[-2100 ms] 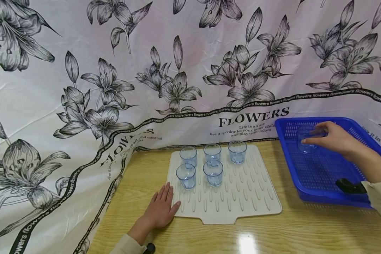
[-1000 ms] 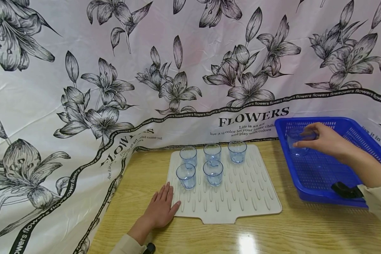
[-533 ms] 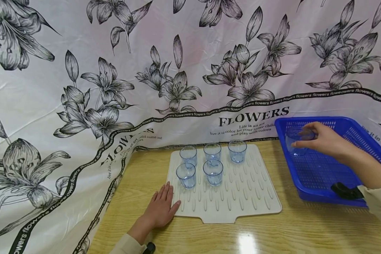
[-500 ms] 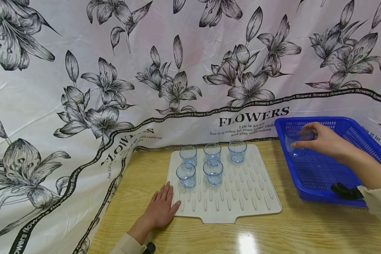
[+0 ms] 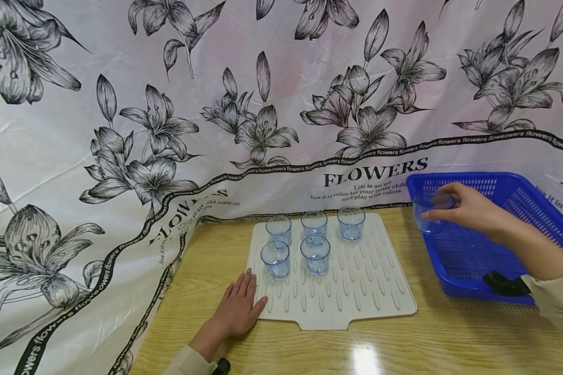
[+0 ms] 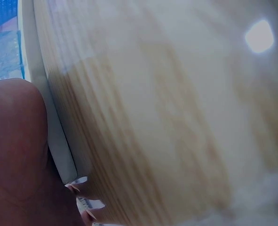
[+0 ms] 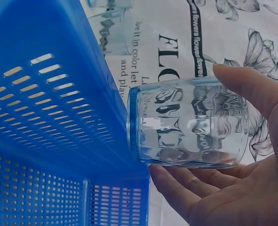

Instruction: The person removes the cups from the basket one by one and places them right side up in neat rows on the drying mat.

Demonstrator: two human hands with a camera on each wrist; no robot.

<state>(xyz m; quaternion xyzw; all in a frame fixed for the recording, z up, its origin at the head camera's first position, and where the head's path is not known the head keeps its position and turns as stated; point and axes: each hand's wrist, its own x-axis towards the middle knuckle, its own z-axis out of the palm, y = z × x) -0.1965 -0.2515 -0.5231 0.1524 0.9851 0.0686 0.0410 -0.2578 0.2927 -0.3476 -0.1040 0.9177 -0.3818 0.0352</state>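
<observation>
My right hand (image 5: pixel 469 209) holds a clear bluish drinking glass (image 5: pixel 426 220) at the left rim of the blue plastic basket (image 5: pixel 443 276). In the right wrist view, thumb and fingers grip the glass (image 7: pixel 176 125) from opposite sides beside the basket wall (image 7: pixel 96 89). On the white ridged draining mat (image 5: pixel 366 299) stand several similar upright glasses, such as the front left one (image 5: pixel 275 263) and the back right one (image 5: pixel 351 226). My left hand (image 5: pixel 236 307) lies flat with straight fingers, touching the mat's left edge. Only part of it (image 6: pixel 16 150) shows in the left wrist view.
The light wooden table (image 5: pixel 206 255) carries mat and basket. A white curtain (image 5: pixel 262 192) printed with black flowers hangs right behind them. Bare mat surface lies in front of and to the right of the glasses. No other glass is visible inside the basket.
My right hand has carried the glass leftward, from inside the basket to its left rim. My left hand and the glasses on the mat have stayed put.
</observation>
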